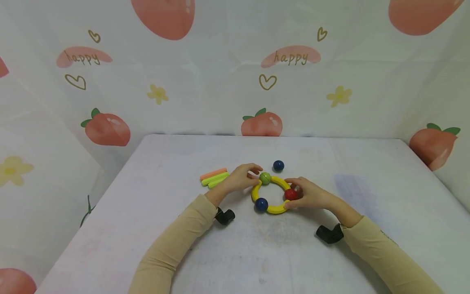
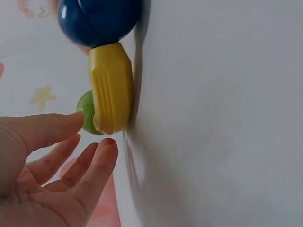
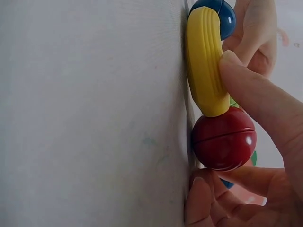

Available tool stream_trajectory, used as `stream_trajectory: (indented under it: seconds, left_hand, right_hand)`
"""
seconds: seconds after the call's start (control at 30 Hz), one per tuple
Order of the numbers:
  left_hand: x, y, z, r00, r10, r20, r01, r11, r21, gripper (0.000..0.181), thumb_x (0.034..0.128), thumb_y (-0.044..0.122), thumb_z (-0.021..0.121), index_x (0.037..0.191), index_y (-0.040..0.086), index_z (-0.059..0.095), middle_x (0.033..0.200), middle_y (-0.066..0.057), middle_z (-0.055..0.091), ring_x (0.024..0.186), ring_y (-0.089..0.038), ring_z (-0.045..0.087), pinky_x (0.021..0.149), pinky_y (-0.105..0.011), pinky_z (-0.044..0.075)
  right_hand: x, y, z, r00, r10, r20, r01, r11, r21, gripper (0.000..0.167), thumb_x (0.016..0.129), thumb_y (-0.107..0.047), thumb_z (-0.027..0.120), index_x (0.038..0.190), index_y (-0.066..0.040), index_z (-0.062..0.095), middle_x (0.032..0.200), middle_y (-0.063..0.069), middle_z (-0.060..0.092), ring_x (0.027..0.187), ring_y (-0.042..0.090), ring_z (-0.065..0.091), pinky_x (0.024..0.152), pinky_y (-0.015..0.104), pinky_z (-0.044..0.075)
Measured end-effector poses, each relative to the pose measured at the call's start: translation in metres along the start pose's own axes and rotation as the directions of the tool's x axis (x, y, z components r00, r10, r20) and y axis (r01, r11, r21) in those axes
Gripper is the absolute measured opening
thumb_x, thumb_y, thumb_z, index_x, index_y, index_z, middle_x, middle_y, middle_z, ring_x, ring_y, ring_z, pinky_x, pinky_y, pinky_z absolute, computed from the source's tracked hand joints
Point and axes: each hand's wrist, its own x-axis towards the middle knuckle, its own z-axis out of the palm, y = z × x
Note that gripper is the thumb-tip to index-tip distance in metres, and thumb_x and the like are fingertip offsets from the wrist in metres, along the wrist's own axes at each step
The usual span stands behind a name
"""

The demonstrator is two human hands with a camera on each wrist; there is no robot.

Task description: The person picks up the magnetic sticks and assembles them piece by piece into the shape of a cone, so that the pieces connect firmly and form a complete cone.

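A ring of yellow curved bars [image 1: 276, 209] and balls lies on the table. Its balls are a green one [image 1: 265, 178] at the far side, a red one [image 1: 291, 194] on the right and a dark blue one [image 1: 261, 204] at the near left. My left hand [image 1: 242, 178] is beside the green ball and the left curved bar [image 2: 111, 90]; its thumb and fingers stand apart. With my right hand [image 1: 311, 193] I grip the ring's right side, thumb on a yellow bar [image 3: 204, 61] and fingers curled behind the red ball [image 3: 224, 138].
Another dark blue ball [image 1: 278, 165] lies beyond the ring. Several straight sticks lie left of my left hand, an orange one [image 1: 213, 174] and yellow-green ones [image 1: 214, 179]. A white cloth with printed peaches [image 1: 261, 123] hangs behind the table [image 1: 183, 155].
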Motion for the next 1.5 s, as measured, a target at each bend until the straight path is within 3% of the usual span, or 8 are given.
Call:
stream_trajectory:
  seconds: [0.27, 0.5, 0.93, 1.23, 1.5]
  left_hand:
    - [-0.006, -0.006, -0.015, 0.999, 0.004, -0.033, -0.004, 1.0, -0.005, 0.04, 0.09, 0.016, 0.061, 0.128, 0.009, 0.053, 0.122, -0.011, 0.059, 0.108, -0.025, 0.06, 0.088, -0.031, 0.052]
    - [-0.015, -0.015, -0.03, 0.996, 0.058, -0.07, -0.058, 0.998, -0.005, 0.036, 0.0896, 0.016, 0.061, 0.124, 0.004, 0.056, 0.115, -0.013, 0.063, 0.103, -0.026, 0.062, 0.088, -0.03, 0.051]
    - [-0.028, -0.041, -0.051, 0.989, 0.037, -0.142, -0.033, 0.999, 0.032, 0.036, 0.0878, 0.016, 0.064, 0.121, 0.004, 0.057, 0.113, -0.014, 0.063, 0.099, -0.027, 0.061, 0.093, -0.036, 0.049]
    - [-0.035, -0.046, -0.053, 0.992, 0.053, -0.114, -0.043, 0.995, 0.092, 0.032, 0.0832, 0.005, 0.066, 0.113, -0.003, 0.06, 0.103, -0.017, 0.065, 0.089, -0.021, 0.061, 0.084, -0.029, 0.05]
    - [-0.034, -0.046, -0.051, 0.997, 0.04, -0.068, -0.029, 0.987, 0.156, 0.028, 0.0806, 0.002, 0.067, 0.109, 0.0, 0.063, 0.101, -0.013, 0.068, 0.087, -0.017, 0.06, 0.079, -0.025, 0.051]
  right_hand:
    - [0.0, 0.008, -0.001, 0.999, -0.044, 0.009, 0.044, 0.999, 0.015, 0.08, 0.076, -0.035, 0.076, 0.136, 0.003, 0.038, 0.109, 0.017, 0.055, 0.088, 0.018, 0.054, 0.075, 0.025, 0.049]
    - [0.0, 0.008, -0.002, 0.999, -0.052, 0.013, 0.051, 0.998, 0.03, 0.08, 0.077, -0.034, 0.076, 0.136, 0.003, 0.038, 0.108, 0.017, 0.057, 0.085, 0.017, 0.055, 0.074, 0.025, 0.049]
    - [-0.001, 0.004, -0.001, 0.999, -0.031, 0.032, 0.027, 0.995, 0.093, 0.078, 0.078, -0.03, 0.075, 0.137, 0.003, 0.036, 0.108, 0.018, 0.056, 0.086, 0.017, 0.055, 0.073, 0.024, 0.048]
    - [-0.001, 0.005, 0.0, 0.999, -0.026, 0.028, 0.023, 0.995, 0.099, 0.079, 0.077, -0.031, 0.076, 0.137, 0.003, 0.037, 0.108, 0.018, 0.056, 0.085, 0.018, 0.055, 0.073, 0.023, 0.049]
    - [-0.001, 0.006, 0.0, 0.999, -0.019, 0.03, 0.016, 0.995, 0.101, 0.079, 0.077, -0.032, 0.076, 0.137, 0.002, 0.037, 0.109, 0.018, 0.055, 0.085, 0.018, 0.054, 0.073, 0.026, 0.049]
